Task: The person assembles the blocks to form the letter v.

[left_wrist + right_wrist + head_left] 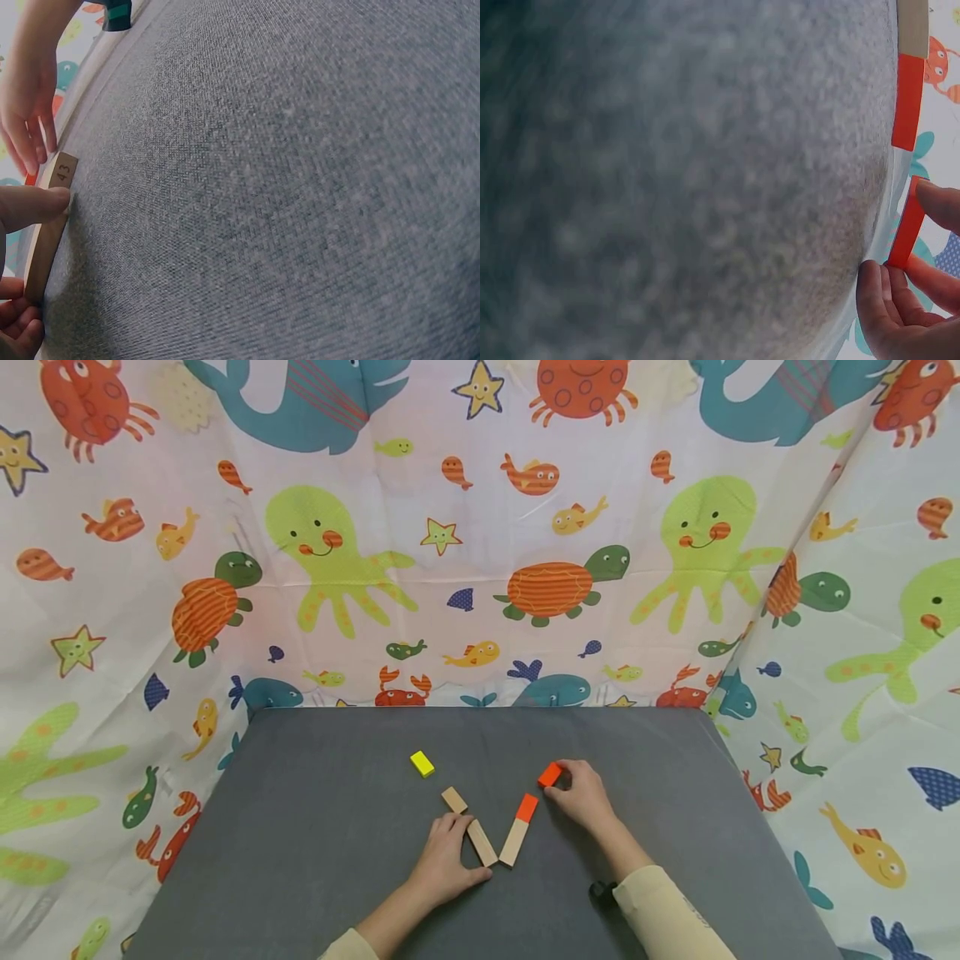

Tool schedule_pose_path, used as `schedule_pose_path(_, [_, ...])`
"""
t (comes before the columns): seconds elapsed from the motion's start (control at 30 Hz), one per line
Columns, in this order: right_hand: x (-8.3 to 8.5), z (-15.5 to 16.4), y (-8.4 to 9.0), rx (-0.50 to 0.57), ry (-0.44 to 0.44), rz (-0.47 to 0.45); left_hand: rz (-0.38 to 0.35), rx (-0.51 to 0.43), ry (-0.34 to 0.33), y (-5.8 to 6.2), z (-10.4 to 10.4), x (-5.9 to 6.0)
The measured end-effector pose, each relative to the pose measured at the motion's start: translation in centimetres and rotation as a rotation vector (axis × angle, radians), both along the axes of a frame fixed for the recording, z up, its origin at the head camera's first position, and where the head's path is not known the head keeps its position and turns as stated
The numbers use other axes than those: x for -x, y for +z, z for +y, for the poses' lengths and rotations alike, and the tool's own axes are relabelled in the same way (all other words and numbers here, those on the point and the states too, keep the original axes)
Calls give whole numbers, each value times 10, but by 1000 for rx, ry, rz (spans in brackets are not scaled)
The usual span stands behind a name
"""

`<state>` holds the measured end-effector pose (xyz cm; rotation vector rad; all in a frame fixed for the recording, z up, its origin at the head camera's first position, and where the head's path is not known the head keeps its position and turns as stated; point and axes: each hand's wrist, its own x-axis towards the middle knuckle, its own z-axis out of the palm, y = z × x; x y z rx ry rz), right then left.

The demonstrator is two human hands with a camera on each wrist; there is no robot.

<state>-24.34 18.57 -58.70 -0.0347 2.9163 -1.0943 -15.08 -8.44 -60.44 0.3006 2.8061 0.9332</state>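
On the grey cloth, two long wooden blocks form a V, their near ends close together. My left hand holds the left wooden block between thumb and fingers at its two ends; the number 43 shows on its side in the left wrist view. A shorter wooden block lies just past my left fingertips. At the far end of the right wooden block sits an orange-red block, end to end with it. Beyond that, my right hand pinches a second orange-red block between thumb and fingers.
A yellow block lies apart at the back left of the grey-covered table. A dark strapped device is at the right wrist. Behind and beside the table hangs a curtain printed with sea animals.
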Motion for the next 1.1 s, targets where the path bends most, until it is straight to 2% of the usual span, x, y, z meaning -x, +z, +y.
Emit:
schedule_pose_path(0.47, [-3, -6, 1, 13, 88, 23, -5, -13, -5, 2, 0, 0])
schedule_pose_path(0.7, [-2, -5, -2, -25, 119, -14, 0, -16, -1, 2, 0, -1])
schedule_pose_path(1.1, [0, -5, -1, -48, 147, -25, 2, -10, 5, 1, 0, -1])
